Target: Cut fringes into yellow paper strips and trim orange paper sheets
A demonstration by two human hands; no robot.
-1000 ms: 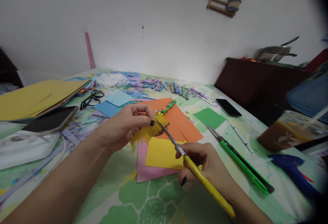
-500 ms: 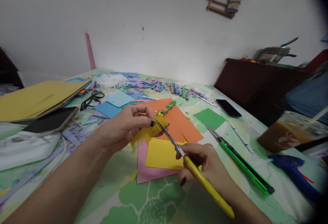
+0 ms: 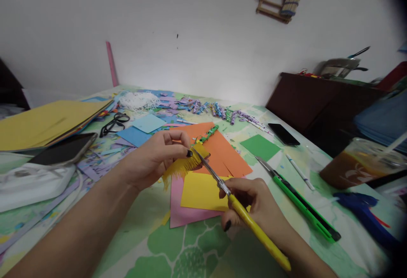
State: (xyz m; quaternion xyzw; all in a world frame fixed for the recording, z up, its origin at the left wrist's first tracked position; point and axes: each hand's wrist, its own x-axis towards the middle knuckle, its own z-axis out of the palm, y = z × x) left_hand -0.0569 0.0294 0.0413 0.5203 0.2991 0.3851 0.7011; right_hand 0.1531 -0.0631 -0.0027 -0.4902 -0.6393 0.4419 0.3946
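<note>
Between its thumb and fingers, my left hand (image 3: 162,155) pinches a yellow paper strip (image 3: 182,166) whose lower edge is cut into a fine fringe. My right hand (image 3: 254,204) is closed around yellow-handled scissors (image 3: 244,213), their metal blades at the uncut end of the strip. Beneath the hands lie a yellow paper sheet (image 3: 203,191), a pink sheet (image 3: 178,216) and a larger orange sheet (image 3: 227,153). A small green curled paper piece (image 3: 210,133) rests on the orange one.
Right of my hands lie a green utility knife (image 3: 302,201) with its blade out, a green paper square (image 3: 260,146), a phone (image 3: 283,134), a blue glue gun (image 3: 365,214) and an iced drink cup (image 3: 352,163). To the left are eyeglasses (image 3: 115,124), another phone (image 3: 65,148) and yellow folders (image 3: 47,121).
Almost nothing differs. Both hands, the fringed strip and the scissors hold nearly the same position.
</note>
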